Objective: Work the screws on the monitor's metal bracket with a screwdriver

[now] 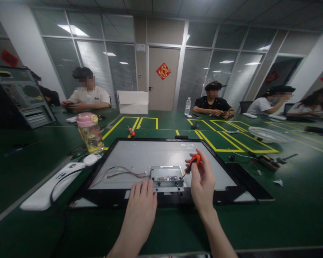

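A flat display panel [115, 154] lies face down with a black frame around its grey metal back. Near its front edge sits a metal bracket [167, 169] with connector ports along it. My right hand [204, 179] grips an orange and black screwdriver [195, 160] by the handle. The tilted shaft points down at the right end of the bracket, where I cannot make out a screw. My left hand [141, 199] lies flat at the bracket's left front corner, holding nothing. Thin cables [123, 172] run left from the bracket.
Left of the panel are a white power strip [52, 184] and a pink-lidded bottle [90, 134]. A black flat piece [247, 179] lies to the right. An open computer case [23, 95] stands far left; several people sit across the green table [167, 227].
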{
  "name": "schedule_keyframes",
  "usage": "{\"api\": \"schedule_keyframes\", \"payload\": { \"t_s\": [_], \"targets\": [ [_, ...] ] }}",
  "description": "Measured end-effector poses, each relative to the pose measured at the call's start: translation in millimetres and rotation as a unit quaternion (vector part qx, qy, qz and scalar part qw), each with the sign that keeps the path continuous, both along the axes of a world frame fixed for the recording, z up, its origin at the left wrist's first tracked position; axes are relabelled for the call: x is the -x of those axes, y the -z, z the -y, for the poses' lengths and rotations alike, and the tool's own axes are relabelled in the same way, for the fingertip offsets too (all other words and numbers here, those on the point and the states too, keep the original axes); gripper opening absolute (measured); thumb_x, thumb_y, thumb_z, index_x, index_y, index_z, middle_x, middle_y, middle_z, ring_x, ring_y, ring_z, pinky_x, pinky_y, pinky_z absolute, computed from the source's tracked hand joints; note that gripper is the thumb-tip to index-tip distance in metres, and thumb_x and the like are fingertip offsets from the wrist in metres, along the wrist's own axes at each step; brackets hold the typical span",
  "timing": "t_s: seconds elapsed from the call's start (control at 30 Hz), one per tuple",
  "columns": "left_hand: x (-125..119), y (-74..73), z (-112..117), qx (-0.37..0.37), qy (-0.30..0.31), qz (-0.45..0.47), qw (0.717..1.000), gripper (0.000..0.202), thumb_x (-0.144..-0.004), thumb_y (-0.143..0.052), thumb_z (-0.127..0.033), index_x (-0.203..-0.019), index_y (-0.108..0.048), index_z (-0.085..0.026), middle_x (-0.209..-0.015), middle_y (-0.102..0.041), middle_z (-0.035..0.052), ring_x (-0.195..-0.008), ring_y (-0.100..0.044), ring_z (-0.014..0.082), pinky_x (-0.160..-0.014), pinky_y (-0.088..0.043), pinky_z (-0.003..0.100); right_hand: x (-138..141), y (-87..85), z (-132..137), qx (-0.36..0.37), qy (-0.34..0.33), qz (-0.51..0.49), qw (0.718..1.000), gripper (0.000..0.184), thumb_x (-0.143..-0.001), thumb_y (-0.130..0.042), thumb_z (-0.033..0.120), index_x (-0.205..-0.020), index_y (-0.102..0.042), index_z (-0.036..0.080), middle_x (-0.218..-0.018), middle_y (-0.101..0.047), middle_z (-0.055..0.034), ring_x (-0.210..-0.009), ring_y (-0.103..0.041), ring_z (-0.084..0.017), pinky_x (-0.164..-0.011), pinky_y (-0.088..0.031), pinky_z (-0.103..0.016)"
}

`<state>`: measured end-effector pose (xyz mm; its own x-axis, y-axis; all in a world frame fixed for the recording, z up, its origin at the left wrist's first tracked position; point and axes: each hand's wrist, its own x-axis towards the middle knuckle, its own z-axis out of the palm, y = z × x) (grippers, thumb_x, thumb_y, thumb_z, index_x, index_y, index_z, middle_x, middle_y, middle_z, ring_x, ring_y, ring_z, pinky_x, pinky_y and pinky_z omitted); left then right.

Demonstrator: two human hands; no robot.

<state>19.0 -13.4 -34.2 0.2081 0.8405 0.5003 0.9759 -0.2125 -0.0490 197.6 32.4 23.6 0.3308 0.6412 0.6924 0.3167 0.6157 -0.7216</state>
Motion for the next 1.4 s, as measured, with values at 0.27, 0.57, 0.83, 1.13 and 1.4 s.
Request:
{"api": "schedule_keyframes", "payload": {
  "t_s": [0.27, 0.57, 0.83, 1.13, 1.4],
  "targets": [
    [0.5, 0.3, -0.4, -0.011, 0.005, 0.002, 1.000, 0.033, -0.096, -0.041, -0.013, -0.121, -0.062, -0.009, -0.108, -0.066, 0.0128, -0.099, -0.060, 0.0280, -0.093, -0.049, 0.048, 1.1, -4.2, 1.3, -0.078, 0.085, 0.064, 0.991, 0.023, -0.089, -0.067, 0.024, -0.111, -0.068, 0.022, -0.088, -0.057, -0.0027, -0.074, -0.059, -0.016, -0.066, -0.055, -0.031],
    [-0.1, 1.5, -0.2, -0.001, -0.006, -0.007, 1.000, 0.032, -0.096, -0.044, -0.013, -0.123, -0.062, -0.010, -0.112, -0.067, 0.0121, -0.102, -0.060, 0.0275, -0.096, -0.048, 0.048, -1.8, -3.3, 1.6, -0.008, -0.002, 0.002, 1.000, 0.032, -0.098, -0.051, 0.028, -0.127, -0.063, 0.023, -0.098, -0.064, -0.0073, -0.084, -0.066, -0.019, -0.070, -0.057, -0.033],
    [-0.8, 0.1, -1.0, 0.001, -0.004, -0.005, 1.000, 0.033, -0.095, -0.042, -0.011, -0.121, -0.062, -0.009, -0.111, -0.067, 0.0131, -0.101, -0.060, 0.0280, -0.095, -0.048, 0.049, 0.8, -1.3, 2.3, -0.049, -0.018, 0.030, 0.998, 0.024, -0.091, -0.063, 0.027, -0.115, -0.070, 0.025, -0.100, -0.060, -0.0068, -0.087, -0.063, -0.020, -0.072, -0.057, -0.035],
    [-1.0, -0.8, -0.7, 0.002, -0.010, -0.009, 1.000, 0.032, -0.095, -0.045, -0.013, -0.121, -0.063, -0.010, -0.113, -0.067, 0.0129, -0.102, -0.060, 0.0276, -0.095, -0.049, 0.048, -0.3, -1.0, 2.5, -0.012, -0.050, 0.018, 0.999, 0.034, -0.100, -0.044, 0.027, -0.131, -0.058, 0.023, -0.105, -0.064, -0.0088, -0.087, -0.065, -0.019, -0.068, -0.056, -0.032],
    [-0.7, -0.2, -0.4, 0.007, -0.008, -0.014, 1.000, 0.033, -0.095, -0.045, -0.012, -0.124, -0.062, -0.011, -0.113, -0.067, 0.0117, -0.102, -0.060, 0.0275, -0.096, -0.049, 0.048, -2.4, -1.4, 1.7, -0.052, 0.012, 0.009, 0.999, 0.016, -0.091, -0.062, 0.026, -0.105, -0.070, 0.023, -0.099, -0.059, -0.0059, -0.090, -0.061, -0.020, -0.076, -0.054, -0.034]
  ]
}}
